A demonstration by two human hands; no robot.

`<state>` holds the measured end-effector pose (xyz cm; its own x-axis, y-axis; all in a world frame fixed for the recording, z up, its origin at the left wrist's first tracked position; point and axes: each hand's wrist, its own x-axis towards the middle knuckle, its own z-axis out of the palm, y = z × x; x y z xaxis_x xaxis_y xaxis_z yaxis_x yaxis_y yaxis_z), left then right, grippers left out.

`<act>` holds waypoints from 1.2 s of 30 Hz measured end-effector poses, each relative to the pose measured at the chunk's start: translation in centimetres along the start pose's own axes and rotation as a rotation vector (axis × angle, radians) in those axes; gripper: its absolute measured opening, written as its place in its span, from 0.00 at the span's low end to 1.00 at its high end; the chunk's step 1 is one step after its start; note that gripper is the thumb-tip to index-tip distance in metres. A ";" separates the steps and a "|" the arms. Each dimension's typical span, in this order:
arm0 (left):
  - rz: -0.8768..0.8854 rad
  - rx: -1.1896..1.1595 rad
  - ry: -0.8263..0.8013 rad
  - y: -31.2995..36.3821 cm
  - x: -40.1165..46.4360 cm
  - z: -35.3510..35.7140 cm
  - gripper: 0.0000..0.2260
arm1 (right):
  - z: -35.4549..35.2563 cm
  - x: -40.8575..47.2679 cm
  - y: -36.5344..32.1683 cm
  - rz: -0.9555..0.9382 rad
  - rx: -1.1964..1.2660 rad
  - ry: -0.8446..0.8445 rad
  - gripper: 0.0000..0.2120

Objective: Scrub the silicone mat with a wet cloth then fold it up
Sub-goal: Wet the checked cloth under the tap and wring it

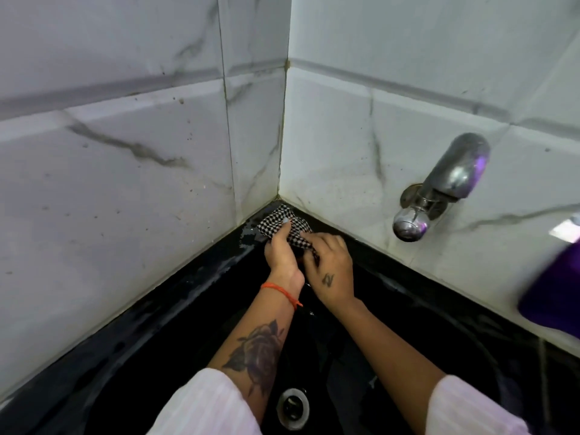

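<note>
Checkered cloth (284,227) bunched under both hands

Chrome tap (441,186) on marbled wall tiles (125,152) above black sink (157,356) with drain (292,404).

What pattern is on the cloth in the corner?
The cloth has a small black-and-white check, seen in the head view.

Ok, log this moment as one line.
both hands grip checkered cloth | left hand | right hand | sink corner | tap not running
</note>
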<state>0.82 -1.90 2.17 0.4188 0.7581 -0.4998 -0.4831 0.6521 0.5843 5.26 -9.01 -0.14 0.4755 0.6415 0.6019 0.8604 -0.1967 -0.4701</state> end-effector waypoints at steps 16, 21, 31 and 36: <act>-0.303 0.365 -0.355 -3.4 -21.3 -5.5 0.17 | -19.0 -13.9 -6.4 0.628 0.397 0.054 0.24; -0.357 0.446 -0.433 -6.5 -27.5 -5.2 0.17 | -24.4 -17.9 -6.5 0.895 1.008 -0.247 0.24; -0.367 0.697 -0.505 -15.9 -37.8 -4.4 0.18 | -36.3 -29.1 -3.5 0.898 0.935 -0.147 0.17; -0.417 0.803 -0.556 -22.2 -42.5 -4.7 0.17 | -41.7 -35.7 -1.3 0.972 0.951 -0.047 0.18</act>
<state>-9.85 -48.60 7.42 0.8249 0.2349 -0.5141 0.3439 0.5132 0.7863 -5.17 -62.61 5.88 0.7892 0.5661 -0.2382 -0.2828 -0.0093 -0.9591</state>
